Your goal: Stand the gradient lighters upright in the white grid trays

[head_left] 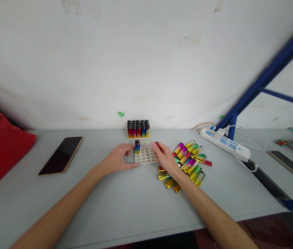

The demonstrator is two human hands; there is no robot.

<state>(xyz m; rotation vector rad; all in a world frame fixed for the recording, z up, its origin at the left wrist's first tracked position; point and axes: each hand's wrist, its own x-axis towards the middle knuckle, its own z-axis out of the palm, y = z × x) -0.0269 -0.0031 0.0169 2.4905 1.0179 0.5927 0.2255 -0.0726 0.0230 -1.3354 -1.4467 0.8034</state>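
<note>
One dark-red-ended lighter (157, 143) in right hand (163, 156). One white plastic tray with rounded pockets (146, 156), just left of grip; one upright blue-and-yellow lighter (137, 147) in it. Beyond grip: one packed block of upright black-topped lighters (138, 129), five in front row, rows behind too hidden to count. Right of grip: one pile of shiny multicoloured plastic lighters (188, 160), over a dozen, overlap preventing exact count; one white plastic power strip (224, 142). Two flat dark gold-edged phones, one well left (61, 155), one far right (290, 167).
</note>
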